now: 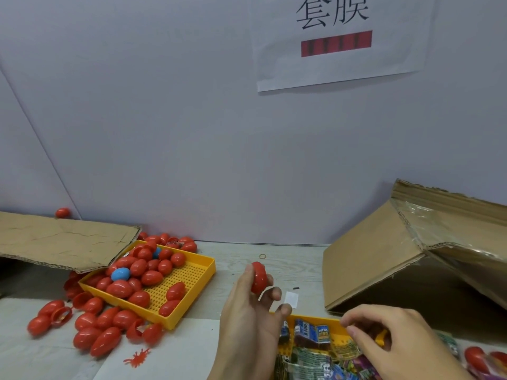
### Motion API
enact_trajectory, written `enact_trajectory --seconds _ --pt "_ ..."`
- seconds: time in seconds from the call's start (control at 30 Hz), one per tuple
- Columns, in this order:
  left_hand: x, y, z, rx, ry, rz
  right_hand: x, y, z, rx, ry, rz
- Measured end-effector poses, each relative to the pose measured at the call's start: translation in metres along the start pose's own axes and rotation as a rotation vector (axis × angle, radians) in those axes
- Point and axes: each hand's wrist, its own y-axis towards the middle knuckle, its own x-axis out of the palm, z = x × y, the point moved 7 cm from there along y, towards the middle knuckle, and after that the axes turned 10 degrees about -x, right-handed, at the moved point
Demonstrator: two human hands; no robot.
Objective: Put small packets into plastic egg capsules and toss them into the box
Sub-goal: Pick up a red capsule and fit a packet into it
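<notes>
1. A red egg capsule (259, 278) is pinched upright between the thumb and fingertips of the left hand (247, 311), lifted above the surface (288, 259).
2. The right hand (389, 338), just right of the left, curls its fingers down into a pile of small packets (312, 333); whether it pinches one I cannot tell.
3. The packets lie in a yellow tray (310, 318) directly below both hands.
4. Left of the left hand, a second yellow tray (203, 272) holds red capsules and a blue one (120, 274), with more spilled beside it.
5. A tilted cardboard box (384, 256) stands beyond the right hand.
</notes>
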Motion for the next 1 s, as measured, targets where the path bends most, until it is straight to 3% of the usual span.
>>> enact_trajectory --seconds 0.23,0.5,1.0 --pt "0.005 -0.003 0.004 0.062 -0.043 -0.080 0.001 0.000 0.000 0.005 -0.011 -0.012" --pt "0.008 -0.007 0.004 0.020 -0.044 -0.102 -0.001 0.000 -0.002 -0.035 -0.011 0.004" --pt "0.000 -0.003 -0.005 -0.168 -0.284 -0.060 -0.003 -0.001 -0.008 -0.087 -0.033 0.017"
